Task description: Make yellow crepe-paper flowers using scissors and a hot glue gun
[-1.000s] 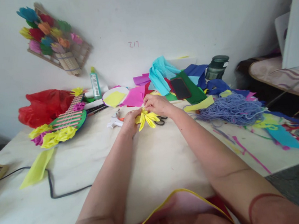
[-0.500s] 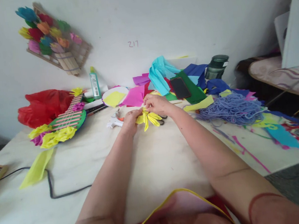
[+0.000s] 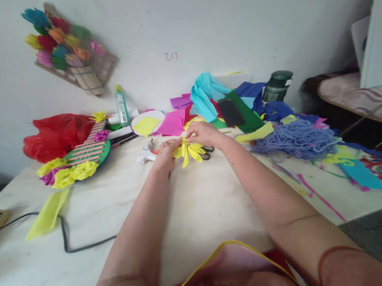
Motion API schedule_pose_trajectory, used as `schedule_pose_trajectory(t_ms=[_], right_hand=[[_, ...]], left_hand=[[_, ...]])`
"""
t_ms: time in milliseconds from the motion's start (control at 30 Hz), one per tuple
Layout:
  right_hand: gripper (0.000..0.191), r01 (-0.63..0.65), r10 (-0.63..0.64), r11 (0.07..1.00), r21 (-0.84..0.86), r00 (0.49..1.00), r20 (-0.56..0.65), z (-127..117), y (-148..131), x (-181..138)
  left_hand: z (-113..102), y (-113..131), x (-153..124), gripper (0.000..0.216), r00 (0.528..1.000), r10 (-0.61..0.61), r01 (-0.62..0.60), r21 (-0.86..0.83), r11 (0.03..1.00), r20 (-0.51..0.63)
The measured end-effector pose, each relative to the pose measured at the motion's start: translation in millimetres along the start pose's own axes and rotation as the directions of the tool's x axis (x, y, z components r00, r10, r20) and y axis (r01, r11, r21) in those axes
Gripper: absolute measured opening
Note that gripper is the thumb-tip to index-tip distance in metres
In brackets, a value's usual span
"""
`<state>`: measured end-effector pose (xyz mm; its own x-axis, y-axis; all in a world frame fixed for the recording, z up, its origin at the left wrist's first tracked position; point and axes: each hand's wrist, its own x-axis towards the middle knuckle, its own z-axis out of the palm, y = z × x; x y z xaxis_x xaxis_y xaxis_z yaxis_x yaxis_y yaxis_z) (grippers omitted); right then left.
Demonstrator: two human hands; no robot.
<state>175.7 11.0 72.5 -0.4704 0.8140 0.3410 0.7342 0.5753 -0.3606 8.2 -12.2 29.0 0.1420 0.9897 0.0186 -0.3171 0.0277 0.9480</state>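
Note:
Both hands meet over a small yellow paper flower point(image 3: 189, 151) with folded petals, near the far middle of the pale table point(image 3: 192, 208). My left hand point(image 3: 165, 154) pinches its left side with closed fingers. From the right, my right hand point(image 3: 204, 133) is curled over the flower's top, pinching the paper. Black scissors point(image 3: 208, 152) lie just behind the flower, under my right hand. A white glue gun point(image 3: 146, 156) rests to the left of my left hand.
Behind lie coloured paper sheets point(image 3: 174, 122), a black phone point(image 3: 231, 112), a dark jar point(image 3: 277, 85), a glue bottle point(image 3: 121, 106) and a white plate point(image 3: 147, 123). Purple yarn point(image 3: 293, 139) sits right; a paper guitar point(image 3: 81, 156), red bag point(image 3: 54, 134) and black cable point(image 3: 67, 241) left.
My right hand has shifted slightly right and down on the flower, and the yellow petals have been pressed and turned a little. My left hand has stayed in place.

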Motion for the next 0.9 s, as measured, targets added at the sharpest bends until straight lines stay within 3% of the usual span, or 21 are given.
schedule_pose_trajectory(t_ms=[367, 900], right_hand=[[0.016, 0.109, -0.109, 0.994, 0.015, 0.992, 0.060, -2, 6, 1], [0.013, 0.044, -0.035, 0.982, -0.186, 0.998, 0.052, -13, -14, -7]], left_hand=[[-1, 0, 1, 0.030, 1.000, 0.017, -0.017, 0.018, 1.000, 0.005], [3, 6, -5, 0.023, 0.992, -0.123, 0.123, 0.005, 0.992, 0.029]])
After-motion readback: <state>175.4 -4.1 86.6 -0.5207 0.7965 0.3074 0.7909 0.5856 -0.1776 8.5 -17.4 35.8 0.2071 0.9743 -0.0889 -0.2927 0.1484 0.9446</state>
